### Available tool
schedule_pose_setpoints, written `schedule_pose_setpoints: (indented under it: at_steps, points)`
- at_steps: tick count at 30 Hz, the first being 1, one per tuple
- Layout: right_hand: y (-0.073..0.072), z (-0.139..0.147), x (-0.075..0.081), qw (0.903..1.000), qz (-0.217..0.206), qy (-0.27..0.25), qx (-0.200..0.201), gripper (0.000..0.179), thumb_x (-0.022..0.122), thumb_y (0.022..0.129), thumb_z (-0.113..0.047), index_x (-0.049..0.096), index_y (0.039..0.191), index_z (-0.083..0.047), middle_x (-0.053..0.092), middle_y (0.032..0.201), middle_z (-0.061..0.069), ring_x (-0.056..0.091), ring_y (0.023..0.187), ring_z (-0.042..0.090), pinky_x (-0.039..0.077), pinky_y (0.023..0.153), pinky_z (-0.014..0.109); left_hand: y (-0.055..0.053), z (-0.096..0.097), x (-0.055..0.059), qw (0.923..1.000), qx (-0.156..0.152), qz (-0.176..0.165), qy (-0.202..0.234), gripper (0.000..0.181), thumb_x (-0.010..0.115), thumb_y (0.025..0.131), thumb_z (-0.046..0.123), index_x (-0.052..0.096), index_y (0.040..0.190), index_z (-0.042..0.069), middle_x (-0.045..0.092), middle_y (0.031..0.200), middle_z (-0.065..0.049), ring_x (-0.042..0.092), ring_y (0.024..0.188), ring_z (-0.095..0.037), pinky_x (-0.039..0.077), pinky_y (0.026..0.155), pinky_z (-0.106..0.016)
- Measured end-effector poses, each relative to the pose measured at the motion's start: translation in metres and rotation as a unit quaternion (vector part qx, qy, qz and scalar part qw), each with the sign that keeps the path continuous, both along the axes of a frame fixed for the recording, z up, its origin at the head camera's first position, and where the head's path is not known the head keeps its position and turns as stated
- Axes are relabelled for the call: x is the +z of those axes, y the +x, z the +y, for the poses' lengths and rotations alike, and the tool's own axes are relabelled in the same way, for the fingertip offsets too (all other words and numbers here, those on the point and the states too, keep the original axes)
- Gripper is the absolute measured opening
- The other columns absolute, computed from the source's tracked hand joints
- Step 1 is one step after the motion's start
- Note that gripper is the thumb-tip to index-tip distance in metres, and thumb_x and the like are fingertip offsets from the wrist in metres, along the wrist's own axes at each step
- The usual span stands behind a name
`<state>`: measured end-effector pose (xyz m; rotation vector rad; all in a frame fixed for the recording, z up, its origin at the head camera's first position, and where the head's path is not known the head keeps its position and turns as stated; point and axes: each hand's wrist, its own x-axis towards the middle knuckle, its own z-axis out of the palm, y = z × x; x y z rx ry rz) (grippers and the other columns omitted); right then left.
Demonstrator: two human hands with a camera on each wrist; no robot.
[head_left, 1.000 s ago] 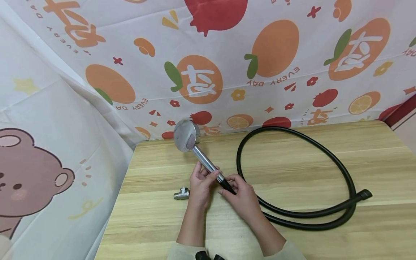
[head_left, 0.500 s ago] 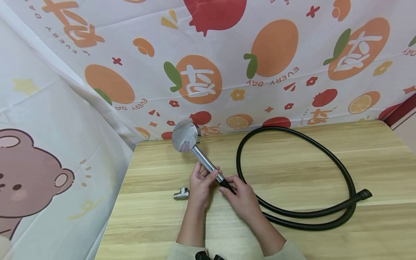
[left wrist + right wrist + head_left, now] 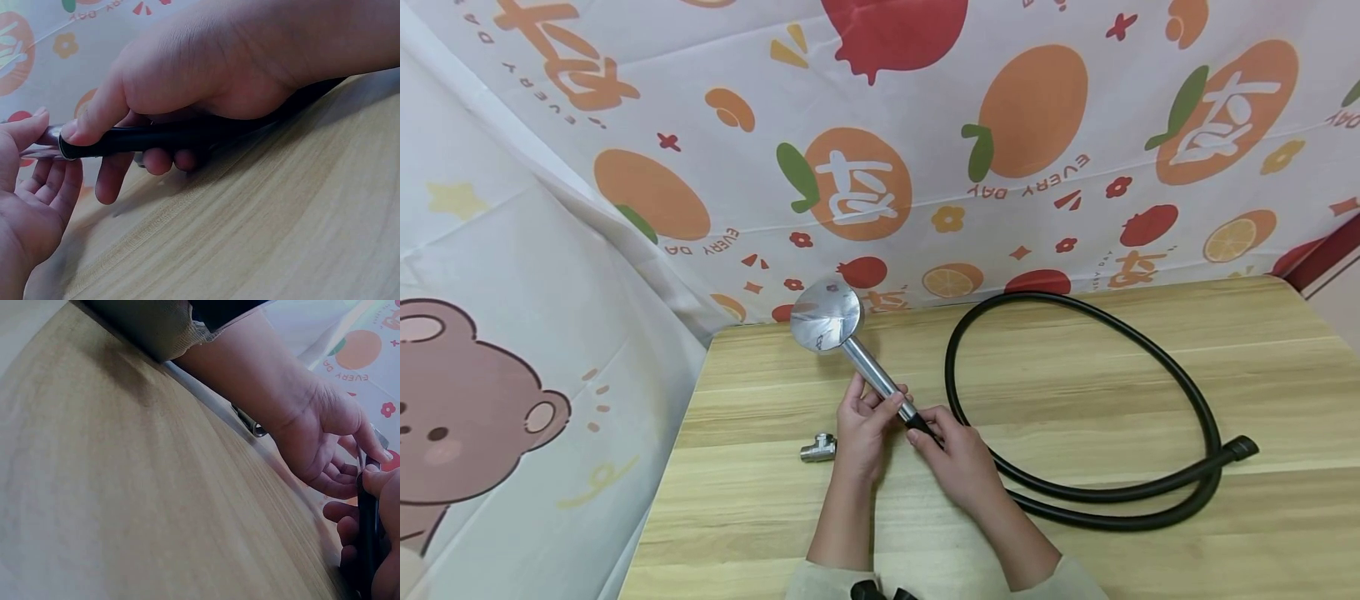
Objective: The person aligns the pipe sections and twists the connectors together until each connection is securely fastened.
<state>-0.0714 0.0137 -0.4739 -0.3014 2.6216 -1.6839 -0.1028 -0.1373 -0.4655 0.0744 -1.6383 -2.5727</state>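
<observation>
A chrome hand shower [image 3: 826, 317] points up and to the left above the table. My left hand [image 3: 863, 433] holds its metal handle [image 3: 872, 367], thumb on top and fingers beneath. My right hand [image 3: 961, 462] grips the black end of a hose [image 3: 917, 423] where it meets the handle's lower end. In the left wrist view, my right thumb presses on the rim of this black hose end [image 3: 106, 140], with fingers curled below it. The right wrist view has both hands close together at the joint. Any thread inside the joint is hidden.
The black hose [image 3: 1180, 383] loops across the wooden table [image 3: 737, 517], its free end [image 3: 1243, 448] at the right. A small chrome tee fitting [image 3: 818, 448] lies beside my left wrist. A fruit-print cloth [image 3: 925, 150] hangs behind the table; a bear-print cloth [image 3: 550, 333] hangs at left.
The hand shower has turned about its handle, its round head swinging slightly left and showing more of its flat shiny side. Both hands stay in nearly the same place.
</observation>
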Motion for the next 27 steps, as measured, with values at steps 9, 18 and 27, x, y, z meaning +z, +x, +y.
schedule_pose_setpoints:
  at_steps: [9,18,27]
  points:
    - [-0.001,0.0013,0.0001,0.9993,-0.014,-0.031,0.015,0.021,0.058,0.097,-0.045,0.063,0.11,-0.03,0.075,0.095,-0.012,0.062,0.073,0.004,0.045,0.066,0.028,-0.0005,-0.0005,-0.002,1.0,0.0,0.0,0.002,0.077,0.065,0.085,-0.011,0.029,0.152,0.003,0.072,0.087,-0.004,0.072,0.085,-0.018,0.059,0.081,-0.03]
    - [-0.0008,-0.0014,0.0025,0.999,-0.024,-0.037,-0.013,0.033,0.07,0.09,-0.04,0.06,0.119,-0.026,0.072,0.087,-0.017,0.063,0.075,0.005,0.047,0.071,0.031,-0.0003,-0.0001,-0.0015,0.9999,-0.002,0.007,0.012,0.08,0.065,0.085,-0.01,0.027,0.154,0.006,0.072,0.089,-0.006,0.073,0.084,-0.019,0.059,0.081,-0.03]
    - [-0.0021,-0.0027,-0.0012,0.9988,-0.02,-0.034,-0.03,0.035,0.08,0.082,-0.035,0.058,0.106,-0.023,0.072,0.083,-0.016,0.056,0.065,0.007,0.043,0.06,0.025,0.0003,0.0004,0.0004,0.9999,-0.003,0.001,0.012,0.081,0.067,0.084,-0.009,0.03,0.154,0.01,0.072,0.09,-0.006,0.073,0.085,-0.02,0.059,0.084,-0.032]
